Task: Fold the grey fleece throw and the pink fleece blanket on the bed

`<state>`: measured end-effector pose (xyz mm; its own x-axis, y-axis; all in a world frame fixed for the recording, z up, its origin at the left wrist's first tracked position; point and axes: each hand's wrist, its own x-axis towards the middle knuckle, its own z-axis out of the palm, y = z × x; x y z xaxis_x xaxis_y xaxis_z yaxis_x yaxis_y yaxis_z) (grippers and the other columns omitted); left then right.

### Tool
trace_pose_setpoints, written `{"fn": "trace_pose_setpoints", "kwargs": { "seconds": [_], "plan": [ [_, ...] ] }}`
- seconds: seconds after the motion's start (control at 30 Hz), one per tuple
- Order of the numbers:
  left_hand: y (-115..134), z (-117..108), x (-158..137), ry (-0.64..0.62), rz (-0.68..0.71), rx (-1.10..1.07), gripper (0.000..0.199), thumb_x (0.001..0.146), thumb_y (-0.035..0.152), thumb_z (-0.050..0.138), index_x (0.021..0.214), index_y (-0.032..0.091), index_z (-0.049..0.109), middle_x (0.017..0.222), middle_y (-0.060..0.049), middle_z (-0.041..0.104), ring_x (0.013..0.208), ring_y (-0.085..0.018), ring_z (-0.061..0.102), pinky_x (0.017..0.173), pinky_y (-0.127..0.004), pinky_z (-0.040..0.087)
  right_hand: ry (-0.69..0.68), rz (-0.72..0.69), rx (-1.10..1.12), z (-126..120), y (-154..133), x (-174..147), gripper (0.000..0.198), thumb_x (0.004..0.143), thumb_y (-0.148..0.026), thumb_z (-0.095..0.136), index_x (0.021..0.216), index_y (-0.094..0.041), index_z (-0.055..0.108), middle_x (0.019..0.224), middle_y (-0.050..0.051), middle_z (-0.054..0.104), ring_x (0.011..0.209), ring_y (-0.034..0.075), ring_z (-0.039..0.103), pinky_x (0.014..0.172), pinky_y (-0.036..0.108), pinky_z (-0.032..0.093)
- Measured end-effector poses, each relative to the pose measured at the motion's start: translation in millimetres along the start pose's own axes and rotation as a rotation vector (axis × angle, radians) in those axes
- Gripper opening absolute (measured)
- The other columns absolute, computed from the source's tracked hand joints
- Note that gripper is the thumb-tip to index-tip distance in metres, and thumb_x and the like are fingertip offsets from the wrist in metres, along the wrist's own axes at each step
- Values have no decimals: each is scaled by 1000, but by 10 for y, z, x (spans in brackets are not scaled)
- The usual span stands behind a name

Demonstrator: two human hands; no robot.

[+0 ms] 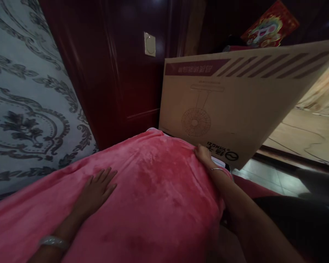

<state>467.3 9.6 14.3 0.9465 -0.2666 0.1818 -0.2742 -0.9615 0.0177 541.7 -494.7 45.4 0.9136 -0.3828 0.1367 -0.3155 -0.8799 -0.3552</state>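
Left hand (96, 191), lower left of frame: open, palm-down on cloth (153, 197), holding nothing. Right hand (203, 155), right of centre: curled at cloth edge, grip unclear. Box (235, 106) upper right.

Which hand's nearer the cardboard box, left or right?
Right. The right hand is at the far edge of the pink cloth, just in front of the cardboard box. The left hand lies flat on the cloth, farther back and off to the box's left.

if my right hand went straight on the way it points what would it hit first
Probably the cardboard box, beyond the pink cloth your right hand touches, though exact depth is unclear.
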Motion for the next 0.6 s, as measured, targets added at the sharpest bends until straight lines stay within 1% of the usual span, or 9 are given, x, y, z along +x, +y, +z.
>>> {"fn": "trace_pose_setpoints", "kwargs": {
  "seconds": [0.1,0.2,0.3,0.37,0.47,0.53,0.6],
  "plan": [
    [-14,5,20,-8,-5,9,64,100,55,32,157,27,44,167,-9,33,154,-35,31,121,-62,27,-41,12,31,-38,162,47,38,97,-30,58,128,-12,70,122,19,72,114,27,68,88,28,48],
    [-12,3,41,-19,5,15,64,101,54,31,157,26,44,167,-9,33,155,-35,30,122,-61,26,-70,11,72,-100,303,8,41,102,-37,49,124,-13,73,118,16,75,111,24,70,86,24,49],
    [6,-5,51,-17,9,17,63,101,51,30,158,25,42,167,-9,34,156,-33,28,122,-60,26,-82,70,85,-166,451,-135,50,105,-42,41,115,-10,77,111,17,76,105,24,72,82,25,50],
    [24,-34,57,-33,4,32,63,102,48,28,158,24,41,167,-10,33,156,-33,27,122,-62,27,-78,132,77,-199,532,-269,48,103,-44,45,111,-9,78,108,19,76,102,26,72,81,27,51],
    [71,-159,74,-86,25,64,62,102,41,25,159,20,39,167,-14,31,155,-34,28,119,-65,30,-28,202,54,-264,601,-451,37,98,-33,53,113,-9,77,113,22,74,107,29,71,87,30,51],
    [132,-291,81,-140,65,95,61,101,36,24,157,19,43,165,-17,34,155,-36,28,116,-71,30,33,225,45,-336,623,-520,37,98,-26,50,122,-10,74,120,22,72,114,28,69,92,31,50],
    [225,-412,44,-156,82,106,61,101,34,23,155,17,45,164,-18,36,155,-38,26,114,-76,28,91,241,44,-415,640,-544,41,101,-25,43,129,-12,70,126,22,69,119,27,66,95,31,49]
  ]
}}
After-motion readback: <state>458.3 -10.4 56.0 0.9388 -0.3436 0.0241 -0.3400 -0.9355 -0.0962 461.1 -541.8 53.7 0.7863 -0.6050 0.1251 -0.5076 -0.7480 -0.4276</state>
